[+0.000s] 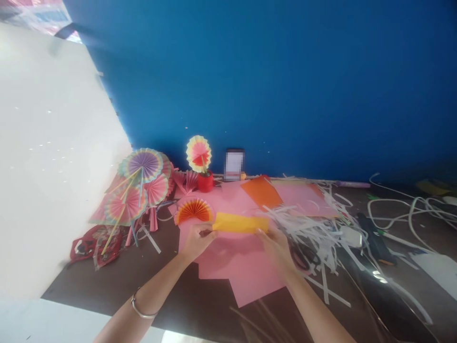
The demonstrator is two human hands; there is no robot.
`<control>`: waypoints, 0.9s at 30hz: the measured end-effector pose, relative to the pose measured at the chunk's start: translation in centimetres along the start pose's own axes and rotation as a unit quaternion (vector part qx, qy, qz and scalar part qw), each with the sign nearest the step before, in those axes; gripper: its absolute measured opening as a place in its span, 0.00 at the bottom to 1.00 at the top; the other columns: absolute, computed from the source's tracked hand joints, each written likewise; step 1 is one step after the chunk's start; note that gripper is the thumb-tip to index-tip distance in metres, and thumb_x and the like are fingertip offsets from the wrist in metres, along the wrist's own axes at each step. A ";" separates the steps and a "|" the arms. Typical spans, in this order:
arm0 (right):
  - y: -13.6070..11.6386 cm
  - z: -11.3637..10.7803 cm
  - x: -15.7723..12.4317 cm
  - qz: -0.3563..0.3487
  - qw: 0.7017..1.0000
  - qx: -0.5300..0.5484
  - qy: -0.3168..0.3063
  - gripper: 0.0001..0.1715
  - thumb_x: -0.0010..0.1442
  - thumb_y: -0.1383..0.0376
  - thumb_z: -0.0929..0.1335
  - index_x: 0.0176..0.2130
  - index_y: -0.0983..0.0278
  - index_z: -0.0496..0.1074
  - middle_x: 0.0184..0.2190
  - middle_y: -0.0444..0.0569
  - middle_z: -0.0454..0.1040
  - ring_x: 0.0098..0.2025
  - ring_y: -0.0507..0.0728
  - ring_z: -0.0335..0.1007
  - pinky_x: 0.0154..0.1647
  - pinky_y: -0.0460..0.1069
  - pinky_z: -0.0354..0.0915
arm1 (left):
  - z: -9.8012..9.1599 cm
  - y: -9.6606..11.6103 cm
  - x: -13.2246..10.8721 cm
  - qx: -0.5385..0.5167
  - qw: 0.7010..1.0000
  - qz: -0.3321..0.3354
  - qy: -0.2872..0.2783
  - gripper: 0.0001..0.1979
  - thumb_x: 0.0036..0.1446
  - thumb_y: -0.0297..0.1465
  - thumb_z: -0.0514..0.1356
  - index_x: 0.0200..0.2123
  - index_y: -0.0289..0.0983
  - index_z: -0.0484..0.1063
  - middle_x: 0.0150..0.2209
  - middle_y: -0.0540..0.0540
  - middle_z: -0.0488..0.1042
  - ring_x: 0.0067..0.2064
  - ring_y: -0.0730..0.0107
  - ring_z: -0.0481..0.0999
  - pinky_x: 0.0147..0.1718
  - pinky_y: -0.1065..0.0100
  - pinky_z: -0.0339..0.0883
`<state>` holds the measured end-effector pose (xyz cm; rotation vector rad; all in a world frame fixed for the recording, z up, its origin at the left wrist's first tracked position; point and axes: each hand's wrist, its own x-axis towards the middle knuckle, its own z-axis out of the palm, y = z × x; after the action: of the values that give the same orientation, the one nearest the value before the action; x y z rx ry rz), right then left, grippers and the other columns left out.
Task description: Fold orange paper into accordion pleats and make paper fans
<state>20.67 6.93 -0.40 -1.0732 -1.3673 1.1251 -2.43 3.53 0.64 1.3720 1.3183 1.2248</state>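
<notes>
A strip of yellow paper (241, 223) stretches between my two hands, above pink sheets (246, 267) spread on the dark table. My left hand (197, 239) pinches its left end. At the right end, the fingers of my right hand (274, 242) grip the lower corner. Just behind my left hand lies an orange pleated paper fan (193, 211). Behind the strip, an orange sheet (262, 192) rests on the pink paper. Scissors (303, 257), partly covered, lie beside my right wrist.
Round paper fans on sticks (141, 166) pile up at the left, near a red packet (98, 245). A red pot (205, 182) holds another fan, with a phone (234, 164) beside it. White paper strips (321, 233) and a white cable (410, 209) clutter the right side.
</notes>
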 end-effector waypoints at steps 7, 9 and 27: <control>-1.6 1.1 -0.6 0.005 0.999 -0.016 -0.032 0.18 0.49 0.51 0.70 0.35 0.62 0.73 0.34 0.50 0.77 0.39 0.61 0.73 0.42 0.55 0.71 | 0.6 -0.3 0.3 -0.070 0.996 -0.003 0.048 0.17 0.43 0.35 0.64 0.27 0.39 0.54 0.25 0.56 0.64 0.27 0.77 0.69 0.26 0.75 0.64; -1.5 1.4 -0.7 -0.008 1.000 -0.007 -0.015 0.21 0.49 0.51 0.70 0.39 0.61 0.70 0.36 0.50 0.76 0.39 0.59 0.73 0.40 0.53 0.71 | 0.7 -0.3 0.4 -0.040 0.996 -0.011 0.075 0.17 0.44 0.34 0.63 0.28 0.40 0.54 0.23 0.58 0.62 0.26 0.77 0.68 0.26 0.75 0.64; 0.7 0.7 0.0 0.021 0.998 -0.019 0.050 0.17 0.46 0.54 0.72 0.32 0.64 0.73 0.31 0.51 0.77 0.36 0.60 0.75 0.38 0.53 0.71 | 0.7 -0.7 0.7 -0.104 0.991 -0.088 0.004 0.17 0.42 0.32 0.66 0.36 0.38 0.64 0.35 0.47 0.77 0.38 0.65 0.77 0.36 0.65 0.71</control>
<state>19.98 6.98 -1.17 -1.1744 -1.2973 1.0646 -1.91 4.30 -0.05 1.0828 1.2504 1.2103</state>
